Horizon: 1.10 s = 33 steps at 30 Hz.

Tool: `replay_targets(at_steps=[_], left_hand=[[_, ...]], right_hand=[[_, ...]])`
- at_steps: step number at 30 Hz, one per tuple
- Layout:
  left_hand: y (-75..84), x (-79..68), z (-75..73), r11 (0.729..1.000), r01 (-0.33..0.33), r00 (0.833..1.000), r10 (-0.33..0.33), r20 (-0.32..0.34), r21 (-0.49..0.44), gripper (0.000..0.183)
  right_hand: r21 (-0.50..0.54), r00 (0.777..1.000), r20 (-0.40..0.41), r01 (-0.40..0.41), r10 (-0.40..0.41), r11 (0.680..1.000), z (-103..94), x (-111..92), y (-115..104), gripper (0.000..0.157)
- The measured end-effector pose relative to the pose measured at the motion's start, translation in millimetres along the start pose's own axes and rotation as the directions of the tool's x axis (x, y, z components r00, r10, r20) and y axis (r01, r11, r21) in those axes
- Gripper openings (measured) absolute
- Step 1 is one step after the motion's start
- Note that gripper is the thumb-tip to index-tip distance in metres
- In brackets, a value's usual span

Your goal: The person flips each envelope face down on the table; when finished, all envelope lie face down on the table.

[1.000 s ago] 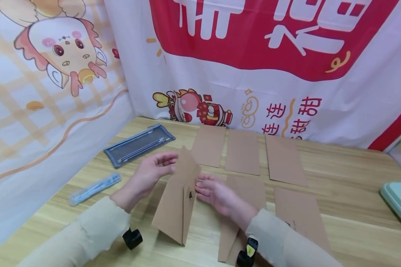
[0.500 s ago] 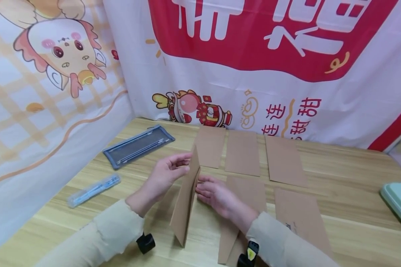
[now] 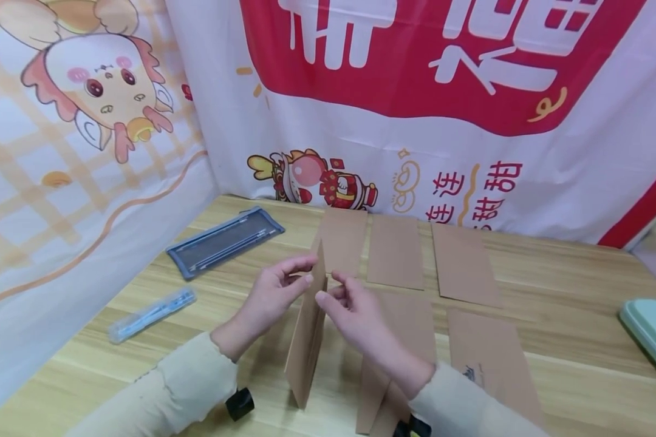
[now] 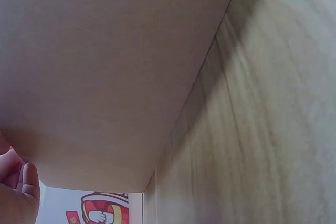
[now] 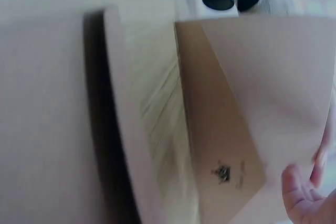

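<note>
Evidently, left grip (image 3: 265, 298) pinches envelope (image 3: 305, 358); right grip (image 3: 363, 318) unclear; only right wrist view shows its print (image 5: 222, 173).

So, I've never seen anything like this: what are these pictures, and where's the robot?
There's no robot: these are a person's left hand and right hand, both bare. The big picture comes from a camera on the head, looking forward and down. The other two come from cameras worn on the left and right wrists, so they show things close up.

On the wooden table are a blue-grey pencil case, a clear case with something blue inside, other brown envelopes and part of a pale green object.

Between them, the hands hold one envelope up on edge. I can't tell exactly how each one grips it.
</note>
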<state>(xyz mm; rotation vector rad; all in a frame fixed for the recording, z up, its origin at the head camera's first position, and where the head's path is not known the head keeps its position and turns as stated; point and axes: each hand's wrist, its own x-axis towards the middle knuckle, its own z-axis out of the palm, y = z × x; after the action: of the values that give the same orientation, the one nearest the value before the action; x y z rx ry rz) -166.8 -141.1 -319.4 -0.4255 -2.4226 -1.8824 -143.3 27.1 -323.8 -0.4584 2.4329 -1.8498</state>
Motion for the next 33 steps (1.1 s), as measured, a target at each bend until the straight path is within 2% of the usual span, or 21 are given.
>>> replay_targets(at_steps=[3,11,19,27,33], left_hand=[[-0.8,-1.2,0.5,1.000,0.003,1.000,-0.003,-0.004,0.000,0.036],[-5.0,-3.7,3.1,0.999,-0.039,0.998,0.039,-0.045,-0.018,0.036],[-7.2,-4.0,4.0,0.999,-0.024,0.997,0.023,-0.068,-0.025,0.035],[-8.9,-4.0,12.2,0.987,0.001,0.995,-0.016,-0.096,-0.158,0.034],[-6.0,-4.4,21.3,0.988,-0.029,0.997,0.017,-0.080,-0.151,0.033]], right_hand=[[-0.030,0.999,0.038,0.040,-0.039,0.999,5.6,-7.2,-4.4,0.061],[-0.067,0.994,0.107,0.033,-0.026,0.997,22.3,-17.0,-0.2,0.077],[0.107,0.981,0.187,-0.076,0.055,0.991,26.2,-14.7,-1.1,0.075],[0.109,0.978,0.187,-0.111,0.089,0.988,22.1,-10.6,-2.7,0.075],[0.158,0.979,0.173,-0.138,0.110,0.978,16.0,-8.7,-4.2,0.078]])
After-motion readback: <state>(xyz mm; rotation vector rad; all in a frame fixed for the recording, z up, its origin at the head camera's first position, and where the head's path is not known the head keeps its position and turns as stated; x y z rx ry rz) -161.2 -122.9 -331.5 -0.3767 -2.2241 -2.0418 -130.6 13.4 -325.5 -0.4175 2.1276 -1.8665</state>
